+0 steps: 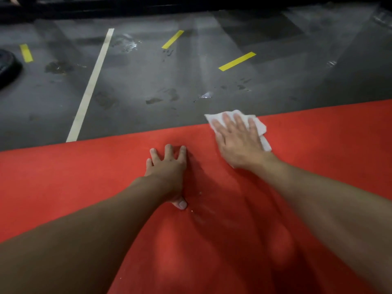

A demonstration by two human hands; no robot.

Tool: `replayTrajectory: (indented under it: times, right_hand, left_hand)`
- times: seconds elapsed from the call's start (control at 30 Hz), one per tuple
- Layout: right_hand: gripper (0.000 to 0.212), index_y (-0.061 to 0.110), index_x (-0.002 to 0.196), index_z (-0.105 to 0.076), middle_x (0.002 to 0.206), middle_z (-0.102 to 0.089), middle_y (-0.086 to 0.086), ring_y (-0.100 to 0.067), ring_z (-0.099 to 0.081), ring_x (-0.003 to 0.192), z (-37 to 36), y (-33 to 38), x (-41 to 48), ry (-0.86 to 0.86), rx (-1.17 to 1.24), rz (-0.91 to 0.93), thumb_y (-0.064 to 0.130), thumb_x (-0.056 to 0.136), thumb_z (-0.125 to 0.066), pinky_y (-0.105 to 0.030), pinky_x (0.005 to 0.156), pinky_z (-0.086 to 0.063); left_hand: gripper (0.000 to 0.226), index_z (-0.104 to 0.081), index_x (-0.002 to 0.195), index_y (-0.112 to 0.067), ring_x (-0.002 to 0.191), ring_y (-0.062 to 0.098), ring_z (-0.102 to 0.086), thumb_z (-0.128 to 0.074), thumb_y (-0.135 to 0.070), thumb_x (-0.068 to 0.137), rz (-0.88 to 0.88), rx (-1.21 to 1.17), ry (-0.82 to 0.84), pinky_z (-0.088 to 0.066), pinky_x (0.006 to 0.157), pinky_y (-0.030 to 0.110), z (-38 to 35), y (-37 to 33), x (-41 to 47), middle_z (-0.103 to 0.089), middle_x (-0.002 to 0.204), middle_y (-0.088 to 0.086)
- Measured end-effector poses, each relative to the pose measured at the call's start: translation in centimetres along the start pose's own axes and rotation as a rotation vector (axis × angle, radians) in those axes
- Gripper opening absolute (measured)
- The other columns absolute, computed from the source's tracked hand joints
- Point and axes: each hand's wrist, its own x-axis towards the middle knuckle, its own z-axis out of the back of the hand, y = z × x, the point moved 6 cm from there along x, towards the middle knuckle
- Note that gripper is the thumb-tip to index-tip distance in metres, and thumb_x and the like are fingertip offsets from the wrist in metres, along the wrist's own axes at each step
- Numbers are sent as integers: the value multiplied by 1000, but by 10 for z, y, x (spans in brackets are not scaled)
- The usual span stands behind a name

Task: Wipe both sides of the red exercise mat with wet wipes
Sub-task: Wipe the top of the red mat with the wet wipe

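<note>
The red exercise mat (74, 177) lies flat on the floor and fills the lower half of the view. My right hand (237, 141) presses flat on a white wet wipe (257, 126) at the mat's far edge, with the wipe's corner reaching just past that edge. My left hand (167, 168) rests on the mat near its middle, fingers spread and fingertips pressed down, with nothing in it. Both bare forearms stretch out over the mat.
Beyond the mat is a dark grey concrete floor (148, 81) with damp patches, a white painted line (93, 81) and yellow tape strips (237, 61). A black round object (7, 66) sits at the far left edge.
</note>
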Motion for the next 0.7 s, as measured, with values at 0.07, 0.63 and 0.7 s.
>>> replayTrajectory:
  times: [0.07,0.63,0.7]
  right_hand:
    - [56,34,157,-9,167,-3,3,-26,3,153,1,3,-2,6,4,-130,42,102,-10,-59,119,4]
    - [57,36,156,-18,166,-12,1,-23,-7,153,-12,56,-78,37,-64,349,41,100,-13,-53,121,-1]
    - [55,38,157,-8,167,-1,3,-21,3,153,-4,19,-58,36,-82,116,40,103,-15,-49,122,2]
  left_hand:
    - [148,13,155,-19,143,56,6,-94,-32,55,-9,-11,-17,-9,117,58,0,1,0,5,157,17]
    - [113,-28,148,-13,144,30,-21,-84,-54,59,-77,82,-179,-30,109,42,-10,10,-17,-25,154,3]
    - [113,-27,149,-17,141,27,-25,-80,-61,59,-72,129,-214,-29,107,41,-11,11,-19,-26,155,0]
